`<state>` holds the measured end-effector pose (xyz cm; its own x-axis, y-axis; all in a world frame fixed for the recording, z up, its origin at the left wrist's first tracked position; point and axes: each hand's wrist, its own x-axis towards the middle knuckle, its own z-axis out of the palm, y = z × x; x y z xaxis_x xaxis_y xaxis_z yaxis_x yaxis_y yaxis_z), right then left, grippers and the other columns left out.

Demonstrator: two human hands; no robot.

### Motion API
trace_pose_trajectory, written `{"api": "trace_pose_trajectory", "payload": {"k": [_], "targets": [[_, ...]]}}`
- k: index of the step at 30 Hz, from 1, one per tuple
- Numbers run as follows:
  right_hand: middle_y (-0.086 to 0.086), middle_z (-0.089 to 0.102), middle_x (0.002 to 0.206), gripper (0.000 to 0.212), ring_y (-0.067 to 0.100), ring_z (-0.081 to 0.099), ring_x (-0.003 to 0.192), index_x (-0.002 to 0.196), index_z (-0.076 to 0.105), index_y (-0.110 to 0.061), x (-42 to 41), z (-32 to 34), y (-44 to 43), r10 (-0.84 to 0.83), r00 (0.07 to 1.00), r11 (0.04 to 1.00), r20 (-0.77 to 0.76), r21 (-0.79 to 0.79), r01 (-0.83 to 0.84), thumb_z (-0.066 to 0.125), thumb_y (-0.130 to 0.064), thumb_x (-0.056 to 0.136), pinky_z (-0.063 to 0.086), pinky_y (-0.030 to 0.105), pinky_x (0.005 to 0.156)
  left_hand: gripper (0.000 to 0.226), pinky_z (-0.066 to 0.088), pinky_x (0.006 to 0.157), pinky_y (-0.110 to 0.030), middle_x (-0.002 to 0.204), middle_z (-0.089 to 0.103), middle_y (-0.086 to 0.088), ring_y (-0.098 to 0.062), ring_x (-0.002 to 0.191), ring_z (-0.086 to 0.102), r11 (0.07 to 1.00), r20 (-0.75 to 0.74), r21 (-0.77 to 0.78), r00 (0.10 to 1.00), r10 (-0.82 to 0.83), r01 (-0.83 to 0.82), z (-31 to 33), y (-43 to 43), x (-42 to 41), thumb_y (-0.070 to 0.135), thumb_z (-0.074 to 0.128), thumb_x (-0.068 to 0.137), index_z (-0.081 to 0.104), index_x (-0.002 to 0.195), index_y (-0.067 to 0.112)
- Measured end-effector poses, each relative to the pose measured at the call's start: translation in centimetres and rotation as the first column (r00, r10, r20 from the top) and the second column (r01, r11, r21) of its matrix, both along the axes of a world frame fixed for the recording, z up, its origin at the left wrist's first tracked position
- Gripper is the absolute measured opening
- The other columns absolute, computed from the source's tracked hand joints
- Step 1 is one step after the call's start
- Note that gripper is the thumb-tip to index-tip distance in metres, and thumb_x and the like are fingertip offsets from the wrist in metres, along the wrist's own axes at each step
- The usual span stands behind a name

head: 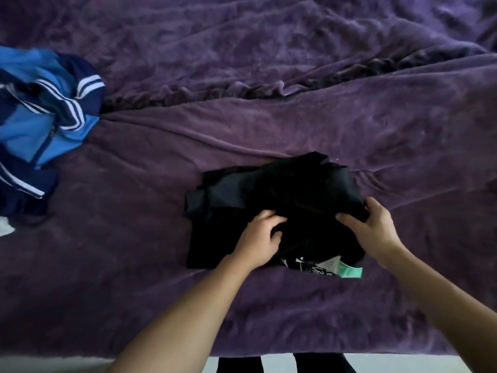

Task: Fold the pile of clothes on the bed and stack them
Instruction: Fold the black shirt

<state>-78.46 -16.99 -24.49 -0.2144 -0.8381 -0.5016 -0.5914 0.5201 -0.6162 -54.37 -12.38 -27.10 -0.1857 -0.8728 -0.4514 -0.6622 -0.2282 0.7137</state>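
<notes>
The blue jacket [45, 111] runs off the left edge. So does a white scrap [5, 227] below it, too little of it showing to identify. On the black clothes [282, 189], a white print [301, 265] and a green label [349, 271] are half covered and unreadable. Fingertips of the right hand [373, 230] vanish behind the fabric's edge. The dark folds hide how many garments lie there.

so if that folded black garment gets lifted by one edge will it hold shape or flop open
Probably flop: the black garment is soft and creased, its layers sagging. The left hand and right hand both grip it, suggesting it needs two-sided support. Pushed across the plush purple blanket, it would likely bunch, not slide.
</notes>
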Motion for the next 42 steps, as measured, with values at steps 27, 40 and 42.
{"api": "trace_pose_trajectory", "payload": {"k": [27, 40, 42], "targets": [[0.005, 0.000, 0.162, 0.066, 0.025, -0.003, 0.149, 0.152, 0.006, -0.039, 19.3, -5.2, 1.8, 0.666, 0.517, 0.610, -0.538, -0.006, -0.793, 0.031, -0.060, 0.094, 0.020, 0.052, 0.115, 0.068, 0.022, 0.112, -0.059, 0.161, -0.004, -0.011, -0.038, 0.146, 0.006, 0.976, 0.559, -0.203, 0.828, 0.052, 0.075, -3.1, 2.6, 12.8, 0.059, 0.024, 0.094, 0.005, 0.152, 0.030], [0.001, -0.008, 0.162, 0.076, 0.022, -0.007, 0.148, 0.149, -0.010, -0.044, 19.0, -6.3, 3.0, 0.594, 0.658, 0.741, -0.463, -0.002, -0.671, 0.022, -0.075, 0.086, 0.020, 0.051, 0.115, 0.068, 0.025, 0.110, -0.061, 0.159, 0.009, -0.017, -0.042, 0.143, 0.017, 0.959, 0.584, -0.197, 0.810, -0.053, 0.205, -2.9, 0.3, 14.3, 0.060, 0.026, 0.092, 0.021, 0.151, 0.027], [0.000, -0.003, 0.162, 0.084, 0.024, 0.011, 0.147, 0.149, -0.001, -0.043, 18.1, -4.9, 4.8, 0.442, 0.818, 0.876, -0.368, -0.017, -0.481, 0.031, -0.080, 0.080, 0.030, 0.049, 0.109, 0.065, 0.029, 0.108, -0.059, 0.154, 0.024, -0.020, -0.041, 0.141, 0.025, 0.937, 0.545, -0.299, 0.839, 0.012, 0.181, -1.4, -1.8, 14.4, 0.059, 0.033, 0.091, 0.040, 0.143, 0.020]]}}
